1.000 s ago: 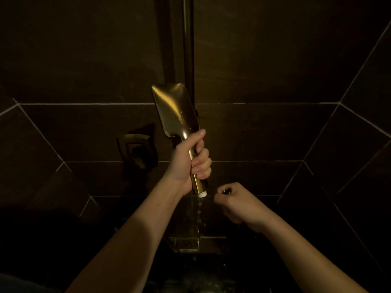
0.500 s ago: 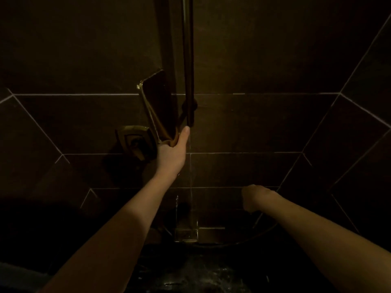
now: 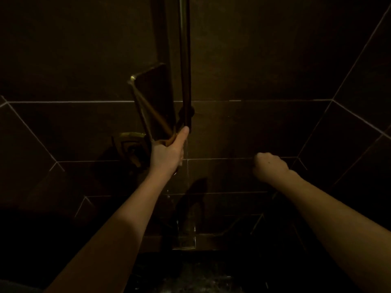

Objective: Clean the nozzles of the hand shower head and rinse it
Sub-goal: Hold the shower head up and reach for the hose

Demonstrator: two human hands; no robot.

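Note:
The brass hand shower head (image 3: 153,102) is a flat rectangular paddle, held upright against the dark tiled wall, just left of the vertical shower rail (image 3: 185,60). My left hand (image 3: 168,152) is closed around its handle from below, with the thumb up against the rail's lower end. Its nozzle face is too dark to make out. A thin trickle of water falls below my left hand. My right hand (image 3: 269,166) hangs as a closed fist to the right, near the wall; whether it holds anything cannot be told.
A brass wall valve (image 3: 130,144) sits left of my left hand. A square floor drain (image 3: 184,241) lies at the foot of the wall, and the floor in front of it is wet. Dark tiled walls close in on both sides.
My left hand has lifted the shower head up and back to the wall beside the rail, and turned it. My right hand has drifted right and away from the handle's end.

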